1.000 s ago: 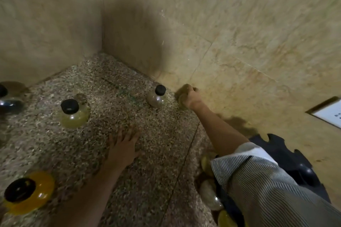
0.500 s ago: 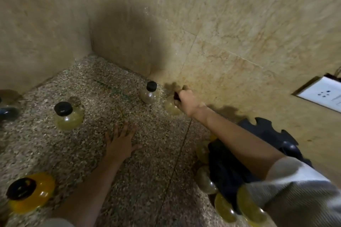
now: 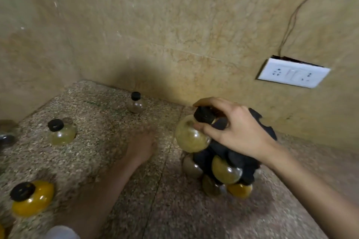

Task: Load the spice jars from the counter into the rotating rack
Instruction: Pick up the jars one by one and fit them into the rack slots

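My right hand (image 3: 235, 130) grips a round glass spice jar (image 3: 189, 137) by its black cap, holding it against the upper left of the black rotating rack (image 3: 244, 165). The rack holds several jars low down, among them a yellowish one (image 3: 225, 172) and an orange one (image 3: 240, 190). My left hand (image 3: 140, 146) rests flat on the speckled counter (image 3: 108, 141), fingers spread, holding nothing. Loose jars stand on the counter: a small clear one (image 3: 136, 103) near the wall, a pale yellow one (image 3: 61, 132) and an orange one (image 3: 31, 199) at the left.
Tiled walls meet in a corner at the back left. A white socket plate (image 3: 293, 72) with a thin wire running up sits on the right wall. A dark jar (image 3: 6, 137) is cut off at the left edge.
My right hand took a jar from beside the wall and carried it right and toward me to the rack. The view swung right. My left hand stayed flat on the counter.
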